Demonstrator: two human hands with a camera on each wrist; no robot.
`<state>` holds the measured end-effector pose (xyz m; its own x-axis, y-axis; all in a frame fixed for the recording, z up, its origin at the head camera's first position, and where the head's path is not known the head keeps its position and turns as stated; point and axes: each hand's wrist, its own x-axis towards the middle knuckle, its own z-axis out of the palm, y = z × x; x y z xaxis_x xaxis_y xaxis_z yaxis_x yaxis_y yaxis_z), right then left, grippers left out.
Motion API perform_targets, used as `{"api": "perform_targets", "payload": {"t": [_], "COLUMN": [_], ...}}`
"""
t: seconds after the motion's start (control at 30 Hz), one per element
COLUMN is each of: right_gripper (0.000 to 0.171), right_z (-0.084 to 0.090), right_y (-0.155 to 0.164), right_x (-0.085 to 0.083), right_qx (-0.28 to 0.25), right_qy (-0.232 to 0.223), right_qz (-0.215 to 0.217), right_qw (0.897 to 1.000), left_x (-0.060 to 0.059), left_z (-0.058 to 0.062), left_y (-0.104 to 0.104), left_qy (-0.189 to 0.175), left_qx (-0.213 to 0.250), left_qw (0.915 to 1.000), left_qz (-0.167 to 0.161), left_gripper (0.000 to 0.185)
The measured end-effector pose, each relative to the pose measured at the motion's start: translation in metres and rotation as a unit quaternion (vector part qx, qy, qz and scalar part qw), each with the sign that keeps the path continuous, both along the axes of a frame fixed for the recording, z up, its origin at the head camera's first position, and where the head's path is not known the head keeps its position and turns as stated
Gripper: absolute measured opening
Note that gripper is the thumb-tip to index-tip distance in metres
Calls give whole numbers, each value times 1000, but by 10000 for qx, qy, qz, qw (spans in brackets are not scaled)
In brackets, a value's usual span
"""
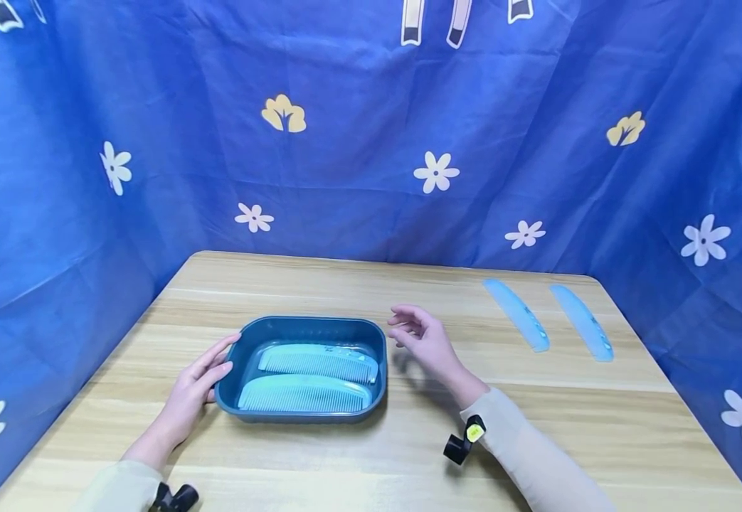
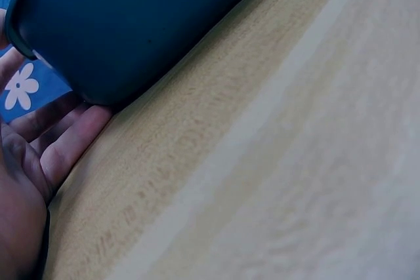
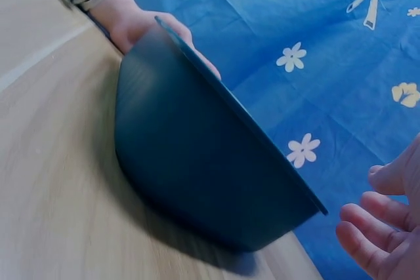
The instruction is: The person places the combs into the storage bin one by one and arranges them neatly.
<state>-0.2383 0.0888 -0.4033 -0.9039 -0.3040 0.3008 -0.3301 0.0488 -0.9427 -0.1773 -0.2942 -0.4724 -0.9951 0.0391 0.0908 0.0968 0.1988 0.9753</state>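
Observation:
A dark blue-green plastic basin [image 1: 300,418] sits on the table, left of its middle. Two light blue combs lie inside: an upper comb [image 1: 319,361] and a lower comb [image 1: 303,395], side by side lengthwise. My left hand [image 1: 185,398] holds the basin's left end, thumb and forefinger at the rim; in the left wrist view other fingers [image 2: 79,136] touch its lower corner. Just off the basin's right end, my right hand [image 1: 428,345] hovers with loosely bent fingers and holds nothing. The right wrist view shows a gap between those fingers [image 3: 367,227] and the rim.
Two more light blue combs lie at the table's back right, a nearer-to-middle comb [image 1: 518,315] and an outer comb [image 1: 582,322], slanted and apart. A blue curtain [image 1: 358,178] with flower prints encloses the wooden table [image 1: 409,462] at the back and sides.

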Motion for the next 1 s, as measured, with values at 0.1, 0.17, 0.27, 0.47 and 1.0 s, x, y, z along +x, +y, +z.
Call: {"api": "perform_targets", "payload": {"t": [0.1, 0.17, 0.27, 0.47, 1.0], "right_gripper": [37, 37, 37, 38, 43], "right_z": [-4, -6, -8, -10, -21], "right_y": [6, 10, 16, 30, 74], "right_x": [-1, -3, -5, -7, -9], "right_qx": [47, 29, -47, 136, 836], "right_qy": [-21, -54, -152, -287, -273], "right_qz": [-47, -57, -103, -367, -828], "right_qw": [10000, 10000, 9998, 9988, 9927], "left_x": [-1, -1, -1, 0, 1], "left_z": [0, 1, 2, 3, 3], "left_y": [-1, -1, -1, 1, 1], "left_qy": [-38, -50, -58, 13, 40], "left_qx": [-23, -40, -48, -76, -100], "left_qw": [10000, 10000, 10000, 10000, 9999], "left_qz": [8, 13, -4, -45, -21], "left_gripper": [47, 47, 47, 47, 47]}}
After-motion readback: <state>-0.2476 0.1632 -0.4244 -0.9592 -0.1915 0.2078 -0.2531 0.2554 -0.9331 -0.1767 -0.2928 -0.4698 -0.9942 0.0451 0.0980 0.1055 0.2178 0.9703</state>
